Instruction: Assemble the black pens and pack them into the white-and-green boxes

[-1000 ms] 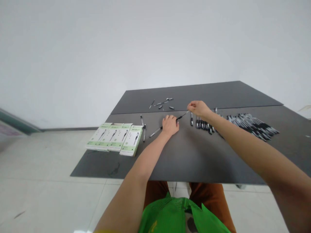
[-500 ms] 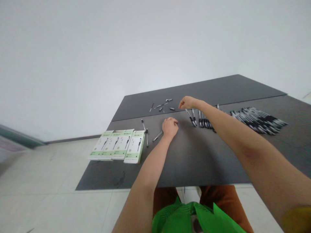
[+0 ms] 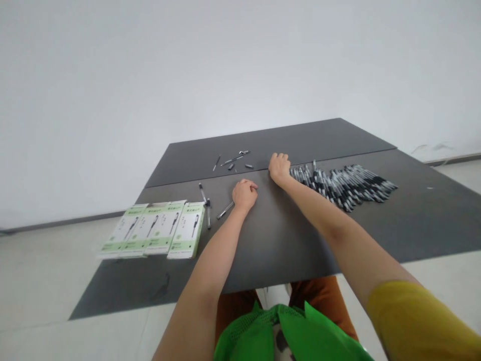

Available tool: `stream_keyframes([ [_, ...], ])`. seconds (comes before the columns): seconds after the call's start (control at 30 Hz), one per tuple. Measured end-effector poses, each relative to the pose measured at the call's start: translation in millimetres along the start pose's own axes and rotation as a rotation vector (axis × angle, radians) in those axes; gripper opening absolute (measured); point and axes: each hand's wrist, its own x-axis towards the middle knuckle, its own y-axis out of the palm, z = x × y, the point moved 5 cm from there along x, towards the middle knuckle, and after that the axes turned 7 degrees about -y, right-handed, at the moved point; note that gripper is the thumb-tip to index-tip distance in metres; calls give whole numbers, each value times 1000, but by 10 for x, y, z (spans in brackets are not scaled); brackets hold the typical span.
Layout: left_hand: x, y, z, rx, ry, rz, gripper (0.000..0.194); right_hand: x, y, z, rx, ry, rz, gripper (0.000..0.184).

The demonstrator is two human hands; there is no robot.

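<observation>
My left hand (image 3: 244,194) rests on the dark table, its fingers loosely bent and lying on the surface. A clear-barrelled pen (image 3: 225,209) lies beside its wrist; no pen shows in the fingers. My right hand (image 3: 279,166) is on the table at the left end of a row of black-gripped pens (image 3: 317,180). Its fingers are bent and slightly apart, with their tips hidden, and its edge is close against the nearest pens. Part of that row is covered by my right forearm. Further right, the row meets a slanting pile of similar pens (image 3: 363,183).
Several white-and-green pen boxes (image 3: 185,230) lie at the table's left edge. Two pens (image 3: 208,213) are beside them. Toward the back lie loose pen parts: a thin refill (image 3: 217,163), a dark cap (image 3: 249,166) and other pieces. A seam crosses the tabletop (image 3: 263,240) behind my hands.
My right hand has come down from above the table to the left end of the pen row. Those pens now sit close against the pile. The view has turned right; my left hand stays put.
</observation>
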Motion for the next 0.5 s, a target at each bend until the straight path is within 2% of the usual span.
stream_keyframes([
  [0.07,4,10,13,-10,8,-13,30,-52,-15,-15,-59,-18,-40,44],
  [0.2,8,14,28,-21,23,-26,29,-166,71,-55,-133,-73,-26,56],
  [0.33,-14,5,7,-29,49,-14,31,-205,91,-154,-174,-30,-31,50],
  [0.5,-55,17,-92,-61,170,53,32,-242,-14,-304,-129,84,-22,47],
])
